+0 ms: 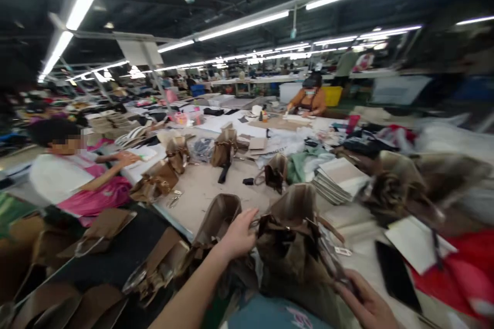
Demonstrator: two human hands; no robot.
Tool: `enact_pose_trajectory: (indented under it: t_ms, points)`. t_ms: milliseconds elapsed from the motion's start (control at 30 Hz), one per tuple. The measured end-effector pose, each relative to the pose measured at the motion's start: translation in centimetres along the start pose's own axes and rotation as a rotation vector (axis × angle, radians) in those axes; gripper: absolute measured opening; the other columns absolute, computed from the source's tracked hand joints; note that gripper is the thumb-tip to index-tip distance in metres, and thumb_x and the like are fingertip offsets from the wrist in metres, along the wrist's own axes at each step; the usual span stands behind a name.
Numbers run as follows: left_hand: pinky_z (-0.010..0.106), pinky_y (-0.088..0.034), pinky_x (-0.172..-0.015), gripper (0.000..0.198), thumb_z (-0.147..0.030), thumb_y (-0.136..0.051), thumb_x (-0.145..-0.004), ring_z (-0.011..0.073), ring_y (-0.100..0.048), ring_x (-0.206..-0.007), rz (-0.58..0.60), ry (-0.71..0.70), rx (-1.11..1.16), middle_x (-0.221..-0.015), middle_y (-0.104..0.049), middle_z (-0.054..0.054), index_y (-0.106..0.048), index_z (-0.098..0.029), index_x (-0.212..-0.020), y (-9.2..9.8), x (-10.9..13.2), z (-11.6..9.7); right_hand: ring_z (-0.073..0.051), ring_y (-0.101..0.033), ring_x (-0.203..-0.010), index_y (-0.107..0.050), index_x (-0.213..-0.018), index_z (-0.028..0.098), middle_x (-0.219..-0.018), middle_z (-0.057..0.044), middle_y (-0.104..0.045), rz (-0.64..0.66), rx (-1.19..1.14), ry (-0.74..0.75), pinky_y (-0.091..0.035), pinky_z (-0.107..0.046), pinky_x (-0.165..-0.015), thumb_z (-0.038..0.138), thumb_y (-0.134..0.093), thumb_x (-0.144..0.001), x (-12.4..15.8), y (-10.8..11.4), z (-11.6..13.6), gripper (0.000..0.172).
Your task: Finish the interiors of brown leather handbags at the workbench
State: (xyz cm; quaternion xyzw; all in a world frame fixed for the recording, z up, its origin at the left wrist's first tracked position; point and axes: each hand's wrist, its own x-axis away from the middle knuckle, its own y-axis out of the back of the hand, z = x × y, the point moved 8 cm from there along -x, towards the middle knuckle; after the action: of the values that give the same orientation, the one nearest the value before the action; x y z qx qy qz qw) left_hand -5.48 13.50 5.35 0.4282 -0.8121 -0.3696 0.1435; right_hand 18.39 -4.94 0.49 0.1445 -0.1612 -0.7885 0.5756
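Observation:
My left hand (pixel 239 234) is closed on the top edge of a brown handbag (pixel 293 247) that stands open in front of me. At the lower right my right hand (pixel 366 303) grips the same bag's side, fingers curled round it. A second brown bag (pixel 216 221) leans just left of my left hand. Both hands stay at the near edge of the long work table (pixel 208 185).
More brown bags (pixel 162 180) and a stack of flat grey-white pieces (pixel 339 177) lie on the table. A black phone (pixel 395 275) and red cloth (pixel 463 272) are at right. A person in pink (pixel 81 175) sits at left, another works at the far end (pixel 311 100).

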Motion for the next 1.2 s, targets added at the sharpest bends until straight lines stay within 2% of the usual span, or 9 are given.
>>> enact_pose_trajectory:
  t_ms: [200,433,533,600,700,933,1000,1100,1200]
  points:
    - [0.045,-0.023,-0.11,0.095,-0.029,-0.069,-0.061,0.0293,-0.027,-0.133,0.201,-0.029,-0.039,-0.145,-0.029,0.008,-0.02,-0.021,-0.142,-3.1,0.9,-1.8,-0.02,-0.057,-0.078,-0.06,-0.086,0.02,-0.079,-0.002,-0.061,0.152,-0.036,-0.072,-0.048,-0.028,-0.071,0.045,-0.05,-0.083,0.8,-2.8,-0.7,0.027]
    - [0.035,-0.036,-0.105,0.056,-0.021,-0.054,-0.075,0.0213,-0.047,-0.12,0.083,-0.02,0.079,-0.129,-0.053,0.003,-0.045,-0.023,-0.13,-3.7,-0.6,-2.4,-0.021,-0.059,-0.084,-0.058,-0.106,0.017,-0.092,-0.005,-0.063,0.251,0.047,-0.014,-0.051,-0.031,-0.074,0.042,-0.053,-0.081,1.9,-2.4,-0.4,0.035]
    - [0.037,-0.033,-0.107,0.06,-0.018,-0.053,-0.074,0.0222,-0.043,-0.123,0.095,-0.056,0.116,-0.133,-0.049,0.003,-0.041,-0.021,-0.133,-3.5,-0.7,-2.9,-0.026,-0.053,-0.107,-0.041,-0.131,0.02,-0.121,-0.012,-0.054,0.061,0.294,0.175,-0.048,-0.039,-0.088,0.037,-0.06,-0.077,1.6,0.8,2.7,0.06]
    - [0.038,-0.032,-0.108,0.061,-0.018,-0.053,-0.074,0.0224,-0.042,-0.124,0.105,-0.089,0.133,-0.135,-0.047,0.005,-0.039,-0.019,-0.134,-3.5,-0.6,-3.1,-0.026,-0.048,-0.114,-0.038,-0.133,0.024,-0.125,-0.012,-0.05,0.011,0.424,0.381,-0.044,-0.041,-0.094,0.029,-0.059,-0.078,1.1,1.5,6.4,0.059]
    - [0.038,-0.032,-0.108,0.06,-0.02,-0.051,-0.076,0.0221,-0.041,-0.125,0.105,-0.103,0.139,-0.136,-0.045,0.007,-0.037,-0.019,-0.135,-3.5,-0.5,-3.2,-0.022,-0.049,-0.111,-0.047,-0.126,0.029,-0.116,-0.007,-0.056,0.241,0.536,0.649,-0.043,-0.038,-0.094,0.018,-0.053,-0.082,0.2,-1.0,11.4,0.046]
    - [0.044,-0.027,-0.109,0.085,-0.017,-0.054,-0.07,0.0263,-0.028,-0.132,0.092,-0.269,0.119,-0.147,-0.022,0.013,-0.01,-0.017,-0.143,-3.1,0.0,-5.1,-0.024,-0.054,-0.094,-0.052,-0.116,0.016,-0.1,-0.011,-0.061,0.301,0.783,0.49,-0.043,-0.037,-0.081,0.03,-0.06,-0.077,-5.5,-4.4,13.8,0.043]
    - [0.046,-0.025,-0.108,0.083,-0.017,-0.056,-0.069,0.0287,-0.024,-0.133,0.007,-0.32,0.056,-0.146,-0.022,0.015,-0.016,-0.016,-0.142,-2.1,1.0,-5.7,-0.022,-0.056,-0.082,-0.06,-0.095,0.016,-0.083,-0.009,-0.063,0.351,0.916,0.431,-0.04,-0.035,-0.073,0.024,-0.058,-0.077,-6.3,-5.4,13.0,0.02]
    - [0.04,-0.041,-0.094,0.048,-0.021,-0.055,-0.073,0.0264,-0.049,-0.113,-0.189,-0.231,0.012,-0.121,-0.051,0.015,-0.048,-0.013,-0.119,0.1,3.2,-4.9,-0.019,-0.056,-0.072,-0.059,-0.077,0.016,-0.074,-0.008,-0.063,0.349,0.992,0.397,-0.035,-0.031,-0.066,0.016,-0.049,-0.08,-7.0,-6.0,12.3,0.01]
    - [0.025,-0.046,-0.062,0.021,-0.03,-0.05,-0.08,0.0154,-0.058,-0.067,0.139,0.004,0.077,-0.075,-0.061,0.005,-0.061,-0.014,-0.086,-2.4,5.0,-2.8,-0.019,-0.055,-0.072,-0.058,-0.077,0.017,-0.076,-0.007,-0.063,0.274,0.965,0.387,-0.032,-0.03,-0.065,0.021,-0.047,-0.084,-7.5,-5.9,12.2,0.014]
